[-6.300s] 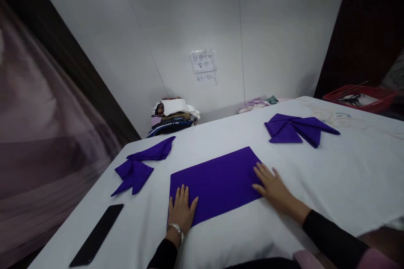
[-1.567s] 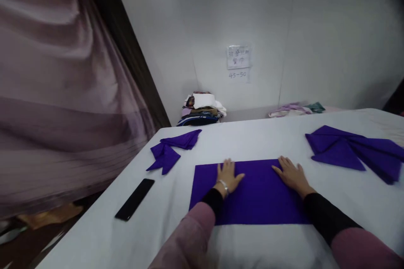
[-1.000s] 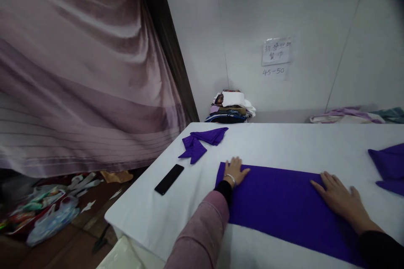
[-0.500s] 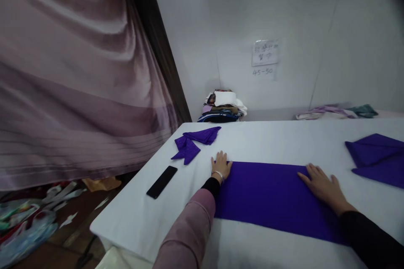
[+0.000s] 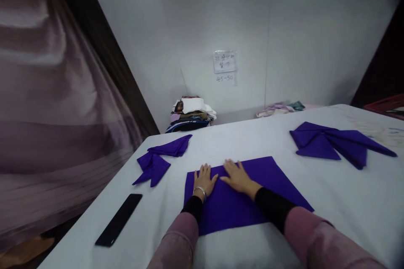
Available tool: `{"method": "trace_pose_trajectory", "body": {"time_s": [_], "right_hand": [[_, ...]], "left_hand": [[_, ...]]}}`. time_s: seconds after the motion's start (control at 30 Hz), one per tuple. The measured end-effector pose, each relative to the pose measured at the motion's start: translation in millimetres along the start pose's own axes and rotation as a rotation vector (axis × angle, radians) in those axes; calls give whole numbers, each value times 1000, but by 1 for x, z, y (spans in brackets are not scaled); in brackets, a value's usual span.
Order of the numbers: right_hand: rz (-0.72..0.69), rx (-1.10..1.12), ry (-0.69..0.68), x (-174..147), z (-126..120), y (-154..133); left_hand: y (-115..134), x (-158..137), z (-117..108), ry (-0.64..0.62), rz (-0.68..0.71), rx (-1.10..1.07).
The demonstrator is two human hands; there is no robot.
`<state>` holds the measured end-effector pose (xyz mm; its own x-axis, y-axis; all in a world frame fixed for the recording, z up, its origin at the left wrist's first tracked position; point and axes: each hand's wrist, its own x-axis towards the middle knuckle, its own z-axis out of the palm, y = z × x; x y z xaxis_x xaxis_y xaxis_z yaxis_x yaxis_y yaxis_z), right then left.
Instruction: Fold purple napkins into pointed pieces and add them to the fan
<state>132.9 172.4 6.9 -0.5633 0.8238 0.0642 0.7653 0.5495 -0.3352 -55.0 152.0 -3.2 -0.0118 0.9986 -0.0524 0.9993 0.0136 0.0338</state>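
Observation:
A purple cloth napkin (image 5: 233,208) lies folded into a flat rectangle on the white table (image 5: 246,143). On its far left part rests my left hand (image 5: 205,181), palm down with the fingers spread; a silver bracelet circles the wrist. Just to the right, my right hand (image 5: 238,176) lies flat near the napkin's far edge, fingers outstretched. Neither hand grips the fabric. Beyond the left hand sits a purple folded napkin (image 5: 160,160) with pointed ends. Another purple pointed napkin (image 5: 331,143) lies at the far right.
A long black flat object (image 5: 119,220), perhaps a phone, lies at the table's left side. Behind the table are a stack of folded clothes (image 5: 191,115) and a heap of fabric (image 5: 277,109). A paper sign (image 5: 225,62) hangs on the wall; a pinkish curtain (image 5: 57,134) hangs at left.
My right hand has slid left along the napkin's far edge and now lies close to my left hand. The view has turned right, bringing the whole right-hand napkin into sight.

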Motion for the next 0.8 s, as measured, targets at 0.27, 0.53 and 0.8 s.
{"method": "trace_pose_trajectory", "body": {"time_s": [0.27,0.53,0.8], "right_hand": [[-51,54,-43,5,7,12],[586,-164,51,-68,-46,162],[114,-44,44,-69,-21,52]], "left_hand": [[-1,3,-1,2,-5,16],[1,3,-4,1,-9,33],[2,3,-7,1,-12,42]]}}
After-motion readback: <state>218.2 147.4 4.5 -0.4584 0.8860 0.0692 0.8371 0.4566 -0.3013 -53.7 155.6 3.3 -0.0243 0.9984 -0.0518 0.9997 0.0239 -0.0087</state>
